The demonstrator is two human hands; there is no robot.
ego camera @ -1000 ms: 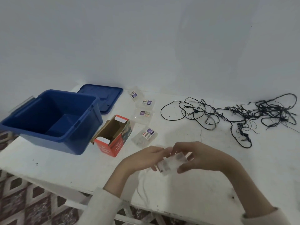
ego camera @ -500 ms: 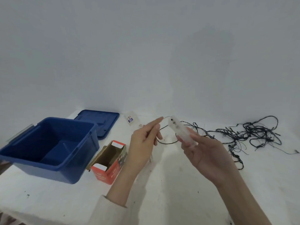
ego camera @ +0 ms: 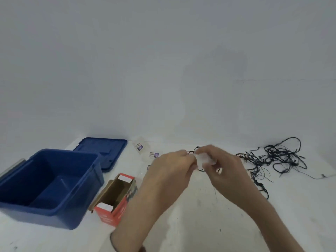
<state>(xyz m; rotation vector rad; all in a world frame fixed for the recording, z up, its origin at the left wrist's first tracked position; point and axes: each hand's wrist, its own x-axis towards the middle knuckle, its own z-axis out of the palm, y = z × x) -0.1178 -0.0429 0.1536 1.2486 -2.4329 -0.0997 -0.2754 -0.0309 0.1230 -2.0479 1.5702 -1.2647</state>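
Translucent plastic, the case (ego camera: 204, 159) is pinched between my left hand (ego camera: 172, 171) and right hand (ego camera: 227, 170), both clenched on it above the middle of the table (ego camera: 200, 224). Black wire (ego camera: 278, 157) lies tangled at the right, a blue bin (ego camera: 45, 188) at the left.

Smooth, faintly glossy blue plastic on the bin (ego camera: 87, 202) and lid (ego camera: 103, 151) at left, raw brown cardboard inside the glossy red-printed box (ego camera: 120, 211), clear shiny plastic packets (ego camera: 140, 147) behind, a frosted plastic piece (ego camera: 204, 159) at centre, thin black cord (ego camera: 272, 155) at right, all on a matt, scuffed white table (ego camera: 200, 224).
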